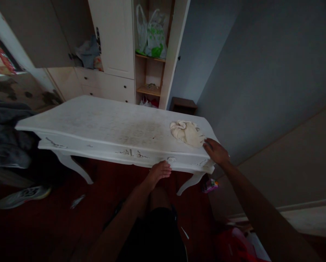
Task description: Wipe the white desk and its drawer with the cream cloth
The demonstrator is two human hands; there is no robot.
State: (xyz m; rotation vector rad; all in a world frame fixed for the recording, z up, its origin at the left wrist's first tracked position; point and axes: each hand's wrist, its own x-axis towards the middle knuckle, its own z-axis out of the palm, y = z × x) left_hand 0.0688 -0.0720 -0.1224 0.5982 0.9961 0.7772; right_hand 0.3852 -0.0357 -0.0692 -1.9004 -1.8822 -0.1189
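A white table (108, 112) with a curved front edge and carved ornaments stands before me. On its right part lies a crumpled cream cloth (189, 134). My right hand (216, 151) is at the table's right front corner, with its fingertips at the near right edge of the cloth. Its fingers reach forward with a gap beside the thumb, and I see no clear grip on the cloth. Just under the drawer's round knob (172, 159), my left hand (160, 171) is held with its fingers stretched out and nothing in it. Dark smudges cover the middle of the tabletop.
Behind the table is a white wardrobe (115, 40) with open shelves and a plastic bag (156, 36). Grey fabric (7, 131) is piled at the left, above a shoe (23, 196). A grey wall (266, 72) runs along the right. A red bag (233, 245) lies at lower right.
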